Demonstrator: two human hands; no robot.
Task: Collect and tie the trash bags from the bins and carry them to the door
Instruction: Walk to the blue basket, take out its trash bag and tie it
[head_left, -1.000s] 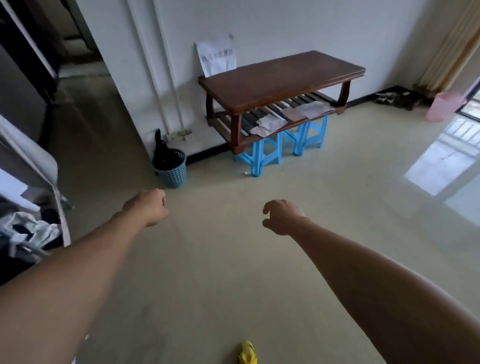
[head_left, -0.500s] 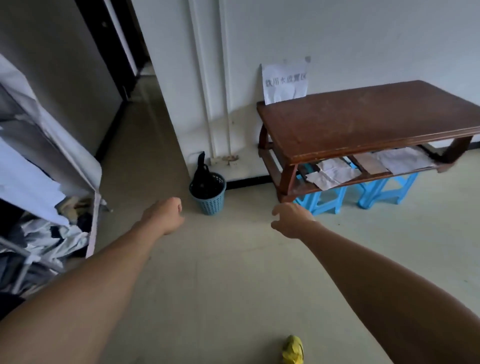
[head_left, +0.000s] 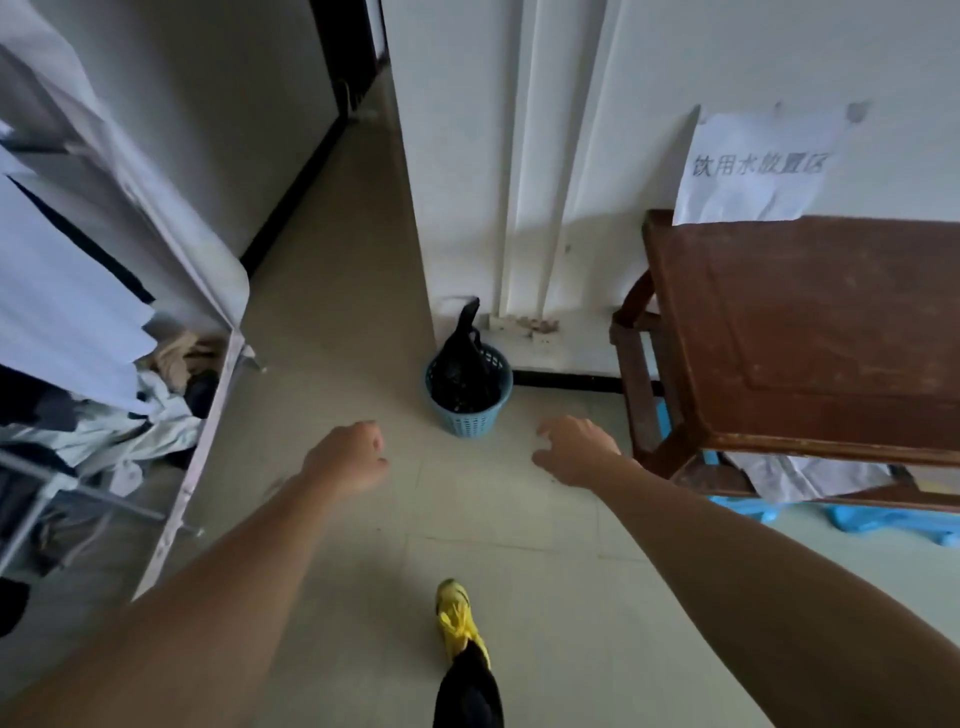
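Note:
A small blue mesh bin (head_left: 470, 419) stands on the floor at the wall corner. A black trash bag (head_left: 464, 371) lines it, with one handle sticking up against the wall. My left hand (head_left: 349, 453) hovers to the lower left of the bin, fingers curled into a loose fist with nothing in it. My right hand (head_left: 575, 450) hovers to the lower right of the bin, fingers spread and empty. Neither hand touches the bin or the bag.
A dark wooden table (head_left: 810, 332) stands close on the right, blue stools (head_left: 883, 519) and papers under it. A fabric wardrobe (head_left: 104, 322) with clothes fills the left. A corridor (head_left: 332, 218) runs back between them. My yellow shoe (head_left: 457, 618) is on the floor.
I have walked closer to the bin, which now looms larger just beyond my hands. My right hand's fingers have spread apart. The table has slid to the right edge.

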